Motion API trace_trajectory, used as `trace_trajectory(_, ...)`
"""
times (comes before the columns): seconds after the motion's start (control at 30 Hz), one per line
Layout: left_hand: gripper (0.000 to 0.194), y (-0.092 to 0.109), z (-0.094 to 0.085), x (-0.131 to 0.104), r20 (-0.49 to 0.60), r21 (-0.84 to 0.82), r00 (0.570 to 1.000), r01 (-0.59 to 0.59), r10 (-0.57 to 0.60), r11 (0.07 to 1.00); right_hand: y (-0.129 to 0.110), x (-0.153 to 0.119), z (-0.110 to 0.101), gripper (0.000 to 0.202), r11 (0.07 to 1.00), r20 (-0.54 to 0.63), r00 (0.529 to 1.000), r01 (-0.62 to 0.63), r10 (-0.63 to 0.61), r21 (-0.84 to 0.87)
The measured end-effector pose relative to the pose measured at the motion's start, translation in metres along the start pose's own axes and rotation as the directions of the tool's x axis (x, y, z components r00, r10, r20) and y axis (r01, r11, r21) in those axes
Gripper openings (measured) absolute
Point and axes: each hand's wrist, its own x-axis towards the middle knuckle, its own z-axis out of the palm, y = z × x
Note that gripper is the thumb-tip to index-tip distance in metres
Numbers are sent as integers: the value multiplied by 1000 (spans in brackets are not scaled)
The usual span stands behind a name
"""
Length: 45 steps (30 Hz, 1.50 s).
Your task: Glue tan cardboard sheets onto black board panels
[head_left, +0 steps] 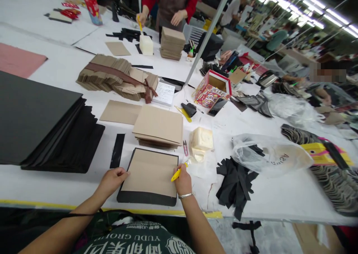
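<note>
A tan cardboard sheet [153, 172] lies on a slightly larger black sheet [147, 198], whose dark border shows widest along the near side. My left hand [113, 181] has thumb and fingers pinched together at the left edge of the black sheet. My right hand [184, 180] is closed around a brush [176, 175] with a yellow handle, at the right edge of the cardboard. The bristle end points away from me toward a pale glue tub [201, 139]. Just behind the cardboard sits a stack of tan cardboard sheets [159, 123].
Black sheets [36, 116] are piled at left, near a black strip [117, 150]. Red-handled thread snips [185, 148] lie near the tub. Black strips [236, 187] and a plastic bag [268, 153] are at right. Across the table, a co-worker [170, 8] holds another yellow brush.
</note>
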Motion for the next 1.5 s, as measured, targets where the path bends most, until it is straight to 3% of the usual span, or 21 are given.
trace_trajectory(0.27, 29, 6, -5, 3, -24, 83, 999, -28, 30, 996, -2, 5, 2, 17, 999, 34, 999, 27, -26, -44)
trace_trajectory(0.43, 32, 13, -9, 0, 28, 210, 999, -47, 42, 977, -5, 4, -2, 15, 994, 68, 997, 32, -25, -105)
trace_trajectory(0.6, 32, 24, -19, 2, 72, 332, 996, -80, 59, 940, -16, 3, -9, 14, 958, 192, 981, 83, -30, -275)
trace_trajectory(0.67, 34, 31, -26, 4, 115, 494, 993, -89, 37, 865, -22, 5, -15, 14, 914, 245, 969, 111, -13, -391)
trace_trajectory(0.73, 37, 41, -31, 5, 127, 682, 992, -86, -3, 726, -25, 9, -25, 16, 872, 254, 967, 97, 32, -480)
trace_trajectory(0.8, 34, 53, -31, 4, 101, 795, 992, -128, 78, 593, -27, 13, -35, 25, 851, 205, 978, 69, 47, -521)
trace_trajectory(0.87, 25, 62, -22, 0, 143, 825, 939, -288, 314, 486, -27, 14, -41, 29, 846, 123, 992, 100, -40, -523)
trace_trajectory(0.93, 25, 66, -5, -4, 263, 780, 796, -508, 545, 365, -26, 11, -36, 25, 848, 50, 973, 220, -224, -482)
trace_trajectory(1.0, 30, 64, 18, -6, 352, 693, 658, -661, 665, 287, -25, 5, -18, 25, 840, -5, 911, 378, -412, -389)
trace_trajectory(1.03, 33, 60, 29, -7, 365, 659, 617, -700, 697, 275, -24, 3, -7, 26, 831, -34, 874, 448, -485, -329)
trace_trajectory(1.13, 49, 46, 54, -6, 331, 631, 591, -718, 735, 294, -17, -2, 23, 25, 809, -120, 803, 563, -584, -169)
trace_trajectory(1.23, 52, 36, 62, -3, 320, 633, 586, -717, 744, 293, -10, -4, 21, 26, 811, -126, 802, 579, -584, -77)
trace_trajectory(1.33, 48, 33, 60, -4, 323, 614, 556, -739, 766, 278, -11, -9, -11, 32, 885, -134, 878, 466, -459, 21)
trace_trajectory(1.4, 41, 33, 59, -7, 326, 597, 538, -755, 777, 272, -19, -10, -35, 36, 924, -194, 940, 320, -282, 207)
trace_trajectory(1.5, 33, 33, 60, -12, 364, 562, 516, -786, 776, 259, -45, -4, -48, 40, 808, -117, 992, 103, -43, 581)
